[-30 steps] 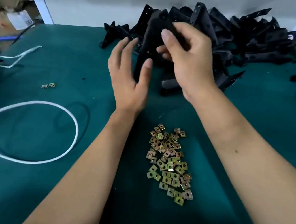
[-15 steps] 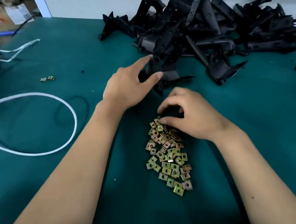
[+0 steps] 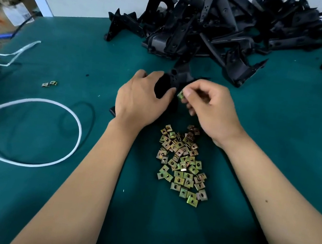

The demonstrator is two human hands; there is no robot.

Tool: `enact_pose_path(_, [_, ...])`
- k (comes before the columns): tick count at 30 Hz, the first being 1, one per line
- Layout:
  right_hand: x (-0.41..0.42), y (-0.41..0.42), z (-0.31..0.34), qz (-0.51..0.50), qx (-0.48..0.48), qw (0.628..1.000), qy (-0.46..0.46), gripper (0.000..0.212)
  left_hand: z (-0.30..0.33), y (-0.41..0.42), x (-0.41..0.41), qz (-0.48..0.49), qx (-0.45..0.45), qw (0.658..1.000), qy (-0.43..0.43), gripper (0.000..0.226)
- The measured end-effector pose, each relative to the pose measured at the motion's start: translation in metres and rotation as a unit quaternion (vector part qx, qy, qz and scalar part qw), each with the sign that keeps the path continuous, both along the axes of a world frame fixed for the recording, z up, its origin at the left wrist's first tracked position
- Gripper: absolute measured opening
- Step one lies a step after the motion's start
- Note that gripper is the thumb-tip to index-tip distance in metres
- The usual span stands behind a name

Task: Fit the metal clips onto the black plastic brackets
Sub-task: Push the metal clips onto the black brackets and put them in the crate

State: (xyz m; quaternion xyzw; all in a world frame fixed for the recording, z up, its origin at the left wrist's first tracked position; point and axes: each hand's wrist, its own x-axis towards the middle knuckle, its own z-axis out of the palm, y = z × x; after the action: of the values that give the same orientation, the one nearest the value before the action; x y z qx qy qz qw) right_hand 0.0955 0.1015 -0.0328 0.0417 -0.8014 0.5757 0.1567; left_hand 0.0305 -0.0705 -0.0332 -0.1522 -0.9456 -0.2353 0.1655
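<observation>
Your left hand grips the bracket; just right of the bracket, your right hand pinches a clip.

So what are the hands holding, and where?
Left hand grips a black bracket round its lower end; right hand pinches one metal clip by its edge.

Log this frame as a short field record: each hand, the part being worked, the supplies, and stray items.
left hand: grips a black bracket
right hand: pinches one metal clip beside the bracket
clip fitted: not yet, clip is at the bracket's edge
clip pile: loose on the green mat, near the wrists
bracket heap: at the mat's far side
stray clips: two, left of the hands
white cable: looped on the left
</observation>
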Motion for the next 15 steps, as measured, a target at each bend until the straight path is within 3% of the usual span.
enact_pose_path(2, [-0.001,-0.004,-0.003,-0.033,-0.148,0.988,-0.039,0.016,0.001,-0.002,0.003,-0.021,0.042,0.999,-0.015,0.053])
enact_pose_path(5, [-0.002,-0.006,-0.002,-0.049,-0.247,0.965,-0.076,0.014,0.006,-0.003,0.006,-0.049,0.094,0.994,-0.031,0.052])
enact_pose_path(15, [0.000,-0.012,0.007,-0.082,-0.334,0.932,-0.112,0.013,0.011,0.005,0.012,-0.063,0.134,0.989,-0.012,0.053])
